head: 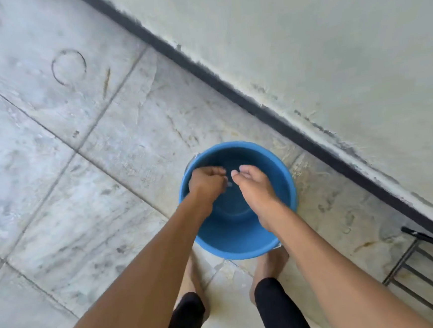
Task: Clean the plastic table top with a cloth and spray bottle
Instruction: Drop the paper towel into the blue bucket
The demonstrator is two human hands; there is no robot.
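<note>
Domestic setting indicated, likely a home balcony, porch or utility corner; exact room cannot be told. Floor [88,189] is laid in large pale marble-look tiles with dark grout lines, scuffed and stained, one ring mark seen. Painted plaster wall [330,38] meets it at a dark skirting band [230,85] with ragged paint edges. A blue plastic bucket [242,244] stands on the floor near bare feet [268,266]. A black metal rack [425,264] sits by the wall.
</note>
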